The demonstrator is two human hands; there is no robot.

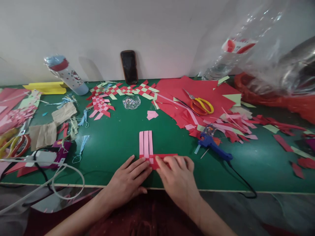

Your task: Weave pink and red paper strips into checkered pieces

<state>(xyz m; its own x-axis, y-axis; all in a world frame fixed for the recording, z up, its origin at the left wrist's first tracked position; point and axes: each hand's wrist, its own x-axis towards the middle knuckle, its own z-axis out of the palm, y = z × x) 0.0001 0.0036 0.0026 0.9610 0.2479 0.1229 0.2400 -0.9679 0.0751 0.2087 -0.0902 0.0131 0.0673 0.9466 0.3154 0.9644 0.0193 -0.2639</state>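
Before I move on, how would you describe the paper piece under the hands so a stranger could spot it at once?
On the green table, go to the middle of the near edge, where the left hand and right hand touch the paper piece. Three pink strips point away from that edge, crossed by red paper; unlike the checkered pieces farther back, these lie long and parallel.

The strips [146, 142] are matt paper, the tabletop [110, 134] glossy.

We see pink strips [146, 141] making a check with red strips [155, 166], a green table [115, 127], a blue glue gun [213, 147], and woven paper [143, 89] checked in red and pale green.
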